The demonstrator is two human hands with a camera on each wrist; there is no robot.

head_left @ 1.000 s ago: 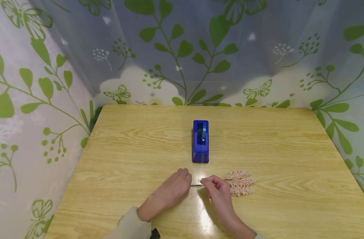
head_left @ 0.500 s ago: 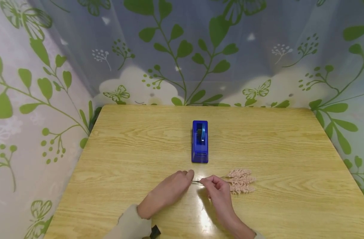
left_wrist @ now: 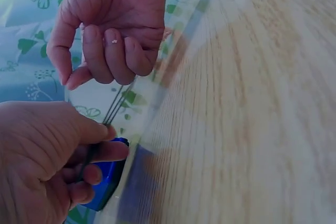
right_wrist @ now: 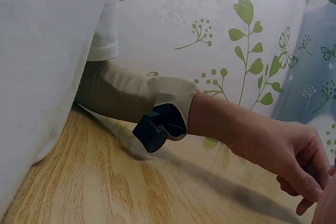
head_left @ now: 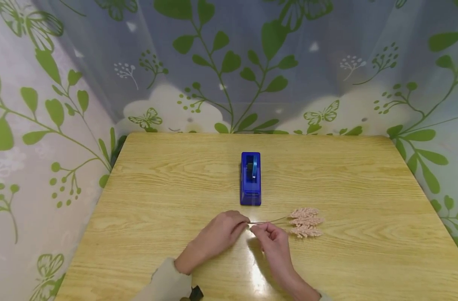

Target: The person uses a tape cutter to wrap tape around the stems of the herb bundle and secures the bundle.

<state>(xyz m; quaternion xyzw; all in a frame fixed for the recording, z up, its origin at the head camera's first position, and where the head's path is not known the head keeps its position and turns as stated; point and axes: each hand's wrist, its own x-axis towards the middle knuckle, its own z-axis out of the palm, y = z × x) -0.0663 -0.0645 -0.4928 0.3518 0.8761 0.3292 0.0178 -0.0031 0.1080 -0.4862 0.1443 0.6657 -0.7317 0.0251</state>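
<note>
Beige sleeve [head_left: 166,281] at left, a person's left hand [head_left: 219,234] pinches thin dark stems [left_wrist: 116,104] above a wooden desk [head_left: 157,179], while a blue tape dispenser [head_left: 250,187] stands toward the desk's far edge. The right hand [head_left: 276,246] has thumb and forefinger pressed together; whether anything lies between them cannot be told. The stems' pale pink sprigs [head_left: 306,221] point toward the right edge.

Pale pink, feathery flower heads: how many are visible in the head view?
3, right of the right hand: the far pale pink, feathery flower head, the middle flower head, and the near flower head, side by side. Overlap may hide more.
</note>
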